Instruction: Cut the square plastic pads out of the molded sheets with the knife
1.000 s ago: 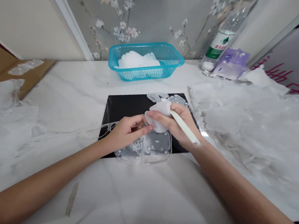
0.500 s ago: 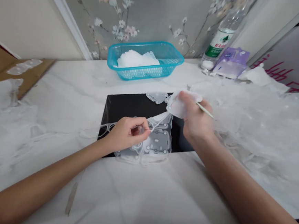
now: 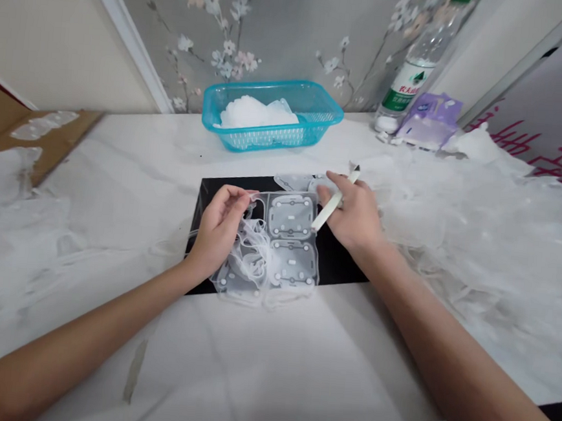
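A translucent silicone sheet (image 3: 289, 243) of moulded square pads lies on a black mat (image 3: 228, 196) in front of me. My left hand (image 3: 219, 225) pinches a thin strip of the sheet's trim at its upper left corner, above a tangle of loose trim. My right hand (image 3: 353, 213) holds a white pen-like tool (image 3: 333, 201) and rests at the sheet's upper right, next to separate pads (image 3: 297, 182) lying at the mat's far edge.
A blue plastic basket (image 3: 317, 119) with white pieces stands at the back. A water bottle (image 3: 411, 71) and a purple tissue pack (image 3: 429, 121) are at the back right. Heaps of translucent scrap (image 3: 479, 219) cover the right side; more scrap (image 3: 11, 228) and cardboard lie left.
My right hand has put down the pad it had pulled free and come back to the sheet's top right. My left hand moved up from the sheet's middle to its upper left corner.
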Demonstrator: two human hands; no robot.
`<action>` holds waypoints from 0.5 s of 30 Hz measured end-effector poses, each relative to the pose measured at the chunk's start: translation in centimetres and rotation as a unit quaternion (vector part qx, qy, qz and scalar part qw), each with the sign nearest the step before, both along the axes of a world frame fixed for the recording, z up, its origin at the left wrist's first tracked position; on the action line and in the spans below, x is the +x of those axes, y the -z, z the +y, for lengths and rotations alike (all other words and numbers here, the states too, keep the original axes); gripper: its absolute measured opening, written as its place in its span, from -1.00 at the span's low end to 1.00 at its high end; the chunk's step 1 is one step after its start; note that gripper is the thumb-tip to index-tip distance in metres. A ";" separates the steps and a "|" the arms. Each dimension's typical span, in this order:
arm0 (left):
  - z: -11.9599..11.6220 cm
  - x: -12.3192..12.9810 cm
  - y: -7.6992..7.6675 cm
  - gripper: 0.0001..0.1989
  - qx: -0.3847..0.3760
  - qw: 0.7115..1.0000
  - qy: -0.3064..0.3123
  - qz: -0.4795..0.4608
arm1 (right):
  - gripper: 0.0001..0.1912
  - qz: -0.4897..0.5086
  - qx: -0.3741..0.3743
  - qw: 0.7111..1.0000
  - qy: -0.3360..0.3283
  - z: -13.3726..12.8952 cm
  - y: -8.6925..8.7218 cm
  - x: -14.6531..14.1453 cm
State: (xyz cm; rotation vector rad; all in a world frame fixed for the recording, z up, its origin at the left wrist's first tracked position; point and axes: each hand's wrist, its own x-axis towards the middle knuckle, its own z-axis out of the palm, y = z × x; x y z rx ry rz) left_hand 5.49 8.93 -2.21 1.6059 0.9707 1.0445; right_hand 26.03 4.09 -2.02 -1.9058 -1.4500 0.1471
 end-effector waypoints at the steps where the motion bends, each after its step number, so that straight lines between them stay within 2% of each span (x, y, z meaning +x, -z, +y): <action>1: 0.0 0.0 0.1 -0.89 -0.012 1.000 -0.002 -0.013 | -0.55 0.042 0.031 0.999 -0.015 -0.1 -0.3 -0.1; 3: 0.0 -0.1 0.2 -0.88 -0.023 0.999 -0.008 -0.032 | -0.56 0.124 0.056 0.988 -0.070 -0.3 -1.1 -0.5; 5: 0.1 -0.1 0.3 -0.85 -0.033 0.999 -0.004 -0.042 | -0.61 0.180 0.031 0.974 -0.136 -0.6 -1.6 -1.0; 7: 0.1 -0.1 0.4 -0.78 -0.040 0.998 0.013 -0.044 | -0.65 0.235 -0.007 0.956 -0.174 -0.7 -1.7 -1.4; 9: 0.1 -0.1 0.2 -0.57 -0.041 0.997 0.056 -0.031 | -0.73 0.297 -0.016 0.938 -0.176 -0.7 -1.6 -1.7; 12: 0.0 0.0 -0.2 -0.26 -0.026 0.990 0.141 0.011 | -0.79 0.362 0.049 0.920 -0.141 -0.6 -1.3 -1.7; 13: 0.0 -0.1 -0.4 -0.26 -0.018 0.986 0.163 0.028 | -0.80 0.374 0.076 0.915 -0.127 -0.5 -1.2 -1.6; 15: 0.1 -0.2 -0.7 -0.50 -0.001 0.973 0.218 0.073 | -0.81 0.392 0.118 0.907 -0.097 -0.4 -1.1 -1.5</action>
